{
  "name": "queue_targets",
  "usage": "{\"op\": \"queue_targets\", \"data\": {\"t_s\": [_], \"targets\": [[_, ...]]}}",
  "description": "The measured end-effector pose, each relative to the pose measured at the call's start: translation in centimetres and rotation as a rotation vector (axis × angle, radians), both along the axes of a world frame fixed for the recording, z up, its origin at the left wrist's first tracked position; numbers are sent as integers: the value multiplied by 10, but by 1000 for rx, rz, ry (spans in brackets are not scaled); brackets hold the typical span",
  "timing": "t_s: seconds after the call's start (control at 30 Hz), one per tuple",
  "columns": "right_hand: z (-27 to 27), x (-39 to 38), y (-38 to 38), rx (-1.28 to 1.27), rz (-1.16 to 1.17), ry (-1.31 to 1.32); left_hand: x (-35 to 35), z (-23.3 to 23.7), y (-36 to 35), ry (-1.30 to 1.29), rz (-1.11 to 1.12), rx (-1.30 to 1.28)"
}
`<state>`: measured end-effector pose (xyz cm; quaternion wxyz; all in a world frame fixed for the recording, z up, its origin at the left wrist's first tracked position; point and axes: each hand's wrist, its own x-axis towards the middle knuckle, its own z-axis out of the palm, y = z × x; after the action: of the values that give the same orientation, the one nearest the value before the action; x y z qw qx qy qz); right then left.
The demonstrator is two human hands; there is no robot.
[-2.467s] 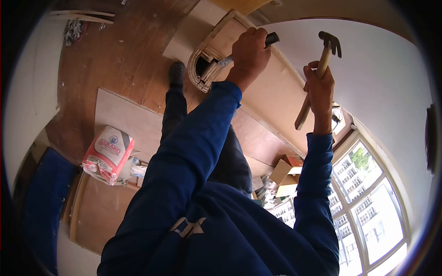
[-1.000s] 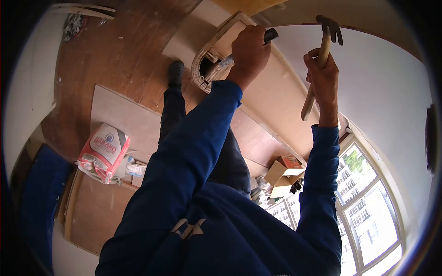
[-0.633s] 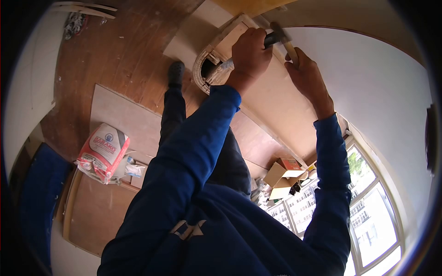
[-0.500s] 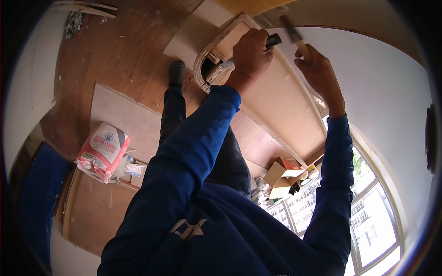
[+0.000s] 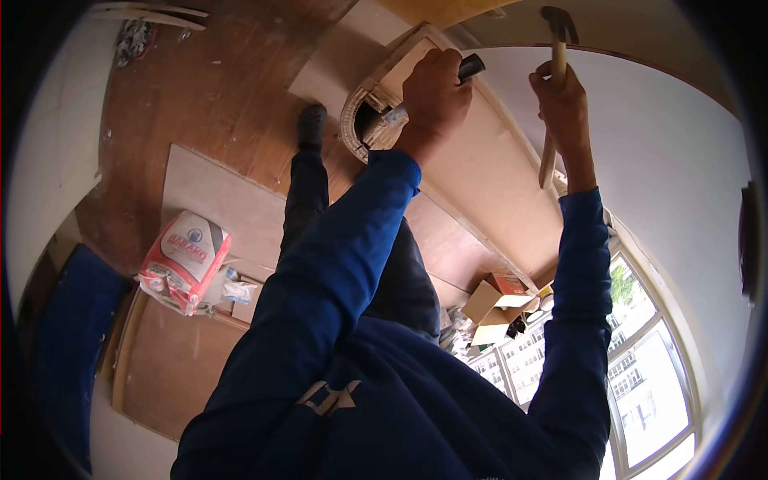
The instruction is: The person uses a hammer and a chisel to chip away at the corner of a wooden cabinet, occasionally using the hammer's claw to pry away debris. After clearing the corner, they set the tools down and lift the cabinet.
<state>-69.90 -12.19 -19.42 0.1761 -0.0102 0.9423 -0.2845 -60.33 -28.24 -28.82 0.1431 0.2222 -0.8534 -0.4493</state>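
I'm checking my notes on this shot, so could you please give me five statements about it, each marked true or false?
1. The right hand holds a hammer. True.
2. The left hand grips a dark-ended tool. True.
3. The hammer rests against that tool. False: they are apart.
4. A curved wooden rim frames a dark opening. True.
5. Both arms are dressed in red. False: the sleeves are blue.

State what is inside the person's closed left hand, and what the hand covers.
The left hand grips a chisel: its black handle end shows on one side, its greyish blade on the other. The hand covers the middle.
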Motion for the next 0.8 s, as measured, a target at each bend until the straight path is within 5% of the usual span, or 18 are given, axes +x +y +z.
{"op": "queue_targets", "data": {"t_s": [0.07,0.13,0.17,0.3,0.37,0.4,0.47,0.5,0.67,0.73,0.77,0.8], "targets": [[-44,8,20,55,219,266,1,0,0,26,24,5],[-9,38,0,89,502,39,2,-4,-1,76,55,-37],[7,36,-5,78,443,-125,4,-2,-1,73,57,-38],[27,21,-12,-14,372,-73,7,3,-4,98,12,-6],[26,17,-24,-100,-120,-170,10,0,-4,89,54,-13],[8,20,-18,-102,-116,-175,9,1,-5,85,60,0],[-31,30,3,-84,418,217,10,1,-6,88,57,12],[-10,42,-10,90,523,7,14,-1,-6,93,62,-3],[3,24,-15,-96,409,-21,16,1,-8,75,103,-45],[-2,26,-22,-110,34,-19,20,2,-9,86,77,-15],[-6,31,-23,-79,22,45,22,2,-10,80,80,-16],[-48,33,2,-69,398,358,23,2,-10,75,81,-17]]}}
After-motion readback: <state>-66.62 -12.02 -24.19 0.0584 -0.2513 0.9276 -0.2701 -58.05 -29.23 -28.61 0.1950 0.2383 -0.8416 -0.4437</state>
